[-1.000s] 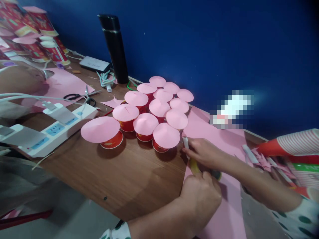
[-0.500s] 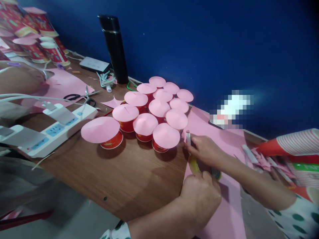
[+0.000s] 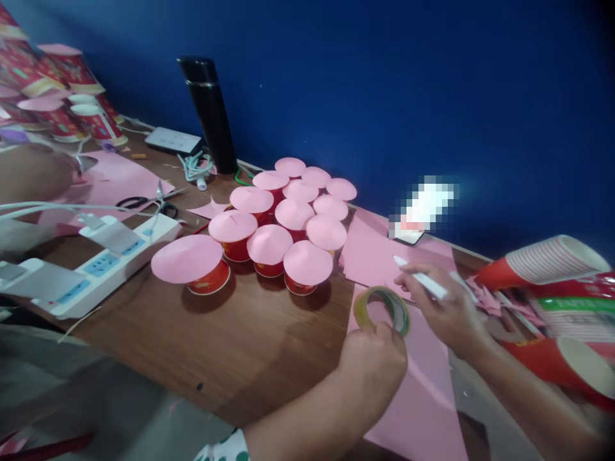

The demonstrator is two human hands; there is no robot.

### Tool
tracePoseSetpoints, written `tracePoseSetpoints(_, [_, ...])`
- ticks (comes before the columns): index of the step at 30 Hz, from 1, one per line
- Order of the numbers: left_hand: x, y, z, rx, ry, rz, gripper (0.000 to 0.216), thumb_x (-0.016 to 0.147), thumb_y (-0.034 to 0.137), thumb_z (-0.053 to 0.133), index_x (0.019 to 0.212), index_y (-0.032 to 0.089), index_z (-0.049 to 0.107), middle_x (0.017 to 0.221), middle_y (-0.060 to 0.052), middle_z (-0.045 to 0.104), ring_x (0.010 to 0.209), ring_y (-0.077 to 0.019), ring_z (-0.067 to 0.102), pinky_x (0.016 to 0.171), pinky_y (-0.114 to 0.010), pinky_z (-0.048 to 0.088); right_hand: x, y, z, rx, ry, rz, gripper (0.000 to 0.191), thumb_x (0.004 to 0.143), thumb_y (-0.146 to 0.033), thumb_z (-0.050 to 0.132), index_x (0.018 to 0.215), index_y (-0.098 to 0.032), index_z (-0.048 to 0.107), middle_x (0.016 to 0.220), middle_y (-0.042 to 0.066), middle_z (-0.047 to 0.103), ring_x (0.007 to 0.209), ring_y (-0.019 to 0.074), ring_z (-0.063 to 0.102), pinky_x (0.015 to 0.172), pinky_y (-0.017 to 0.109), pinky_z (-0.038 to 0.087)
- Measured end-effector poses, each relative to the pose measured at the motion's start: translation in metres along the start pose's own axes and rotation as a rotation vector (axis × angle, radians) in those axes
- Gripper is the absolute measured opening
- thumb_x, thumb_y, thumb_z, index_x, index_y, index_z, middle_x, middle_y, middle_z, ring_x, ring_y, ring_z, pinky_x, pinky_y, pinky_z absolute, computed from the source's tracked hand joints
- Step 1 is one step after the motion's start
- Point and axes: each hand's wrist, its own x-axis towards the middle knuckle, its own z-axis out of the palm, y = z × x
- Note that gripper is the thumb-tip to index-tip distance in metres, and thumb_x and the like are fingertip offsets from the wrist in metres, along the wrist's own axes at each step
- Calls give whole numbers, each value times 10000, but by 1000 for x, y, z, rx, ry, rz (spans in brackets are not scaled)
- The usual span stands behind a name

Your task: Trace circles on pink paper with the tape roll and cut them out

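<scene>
My left hand grips the near rim of a roll of tape, which rests over pink paper at the table's right side. In my right hand is a white pen, held between the fingers with its tip pointing left over the paper. More pink sheets lie beyond the tape roll. Left of my hands stand several red paper cups, each topped by a pink paper cone; one cone at the front left sits tilted on its cup.
A lit phone leans near the blue wall. Stacked paper cups lie at the right. To the left are a power strip, scissors, a black flask and another person's hand.
My right hand has moved right and back with the pen, away from the tape roll. The tape roll now lies flatter, showing its ring. The whole view has shifted slightly.
</scene>
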Motion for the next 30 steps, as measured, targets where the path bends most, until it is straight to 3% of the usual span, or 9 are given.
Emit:
tracePoseSetpoints(4, [2,-2,-3,-8,-107,-26,236,811,116,428,940,119,625,799,-110,597,720,-260,644,488,-309,509,-34,11,-13,-53,12,-34,171,886,-296,488,1004,-209,575,977,68,641,896,197,624,818,334,491])
tracePoseSetpoints(9, [2,-5,-4,-10,-156,-70,232,856,152,400,963,157,606,852,-86,615,737,-227,649,554,-298,506,-60,15,-31,28,99,85,239,911,-312,436,1105,-211,532,938,63,661,749,163,645,633,267,522])
tracePoseSetpoints(14, [3,-3,-12,-24,-145,-98,234,897,260,387,917,209,614,871,-53,631,737,-191,637,582,-268,468,-72,16,-41,79,111,90,269,917,-311,407,1138,-199,514,922,74,673,759,174,651,627,269,516])
tracePoseSetpoints(21, [3,-1,-11,8,-126,-102,239,894,311,401,929,221,619,893,-46,637,810,-188,625,688,-276,443,-90,21,-14,-8,62,-156,300,869,-171,450,1151,-201,547,1106,92,650,1013,210,603,862,342,457])
tracePoseSetpoints(25, [0,3,-16,-43,-108,-162,231,865,209,421,1060,207,545,967,-59,645,882,-194,623,744,-282,445,-95,24,6,64,23,-260,322,828,-115,462,1126,-199,553,1097,90,643,1008,191,600,838,312,467])
tracePoseSetpoints(30, [-2,3,-18,-148,-72,-173,294,816,139,446,1107,181,462,932,-73,664,856,-210,637,725,-304,458,-91,25,12,47,14,-224,166,795,-136,535,953,-181,556,894,65,661,813,182,614,718,292,470])
